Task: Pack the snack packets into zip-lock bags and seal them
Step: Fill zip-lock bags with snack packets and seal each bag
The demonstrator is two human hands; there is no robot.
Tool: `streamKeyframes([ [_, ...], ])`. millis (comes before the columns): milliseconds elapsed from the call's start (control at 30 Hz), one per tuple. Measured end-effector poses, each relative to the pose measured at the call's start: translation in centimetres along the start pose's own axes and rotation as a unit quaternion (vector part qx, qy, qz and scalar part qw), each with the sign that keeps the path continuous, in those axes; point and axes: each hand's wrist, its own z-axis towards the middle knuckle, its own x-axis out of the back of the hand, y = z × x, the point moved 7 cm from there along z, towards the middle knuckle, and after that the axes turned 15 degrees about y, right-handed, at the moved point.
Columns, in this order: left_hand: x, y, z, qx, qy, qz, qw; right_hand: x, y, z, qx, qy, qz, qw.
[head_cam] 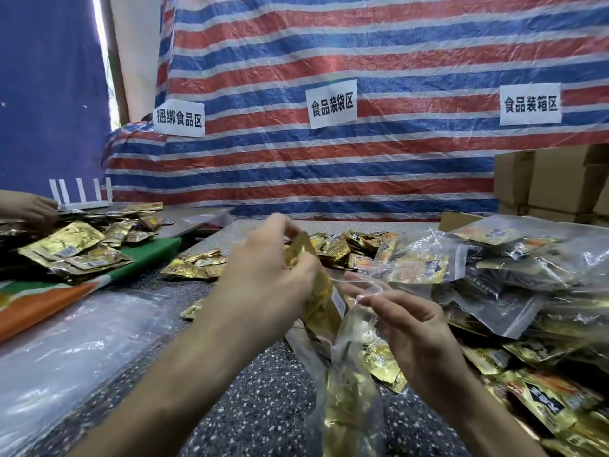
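My left hand (267,275) grips a stack of gold snack packets (321,298), tilted with their lower ends in the mouth of a clear zip-lock bag (349,384). My right hand (412,328) pinches the bag's open rim and holds it up above the speckled table (260,390). Several gold packets show through the bag's lower part. Loose gold packets (333,249) lie on the table behind my hands.
Filled zip-lock bags (514,268) are heaped at the right. A stack of empty clear bags (66,351) lies at the left front. Another person's hand (29,206) rests on a packet pile (75,249) at the far left. Cardboard boxes (553,179) stand at the back right.
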Motion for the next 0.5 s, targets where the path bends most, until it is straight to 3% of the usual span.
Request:
streamKeyframes([
  [200, -3.6, -1.1, -0.5, -0.019, -0.072, 0.092, 0.993, -0.1, -0.4, -0.1, -0.005, -0.011, 0.056, 0.998],
  [300, -4.3, -1.6, -1.3, 0.0, -0.12, 0.076, 0.99, -0.9, -0.8, -0.4, -0.013, -0.04, 0.088, 0.995],
  [500, -1.7, -2.5, -3.3, -0.031, -0.112, 0.135, 0.984, -0.6, -0.9, -0.2, 0.003, -0.015, 0.088, 0.996],
])
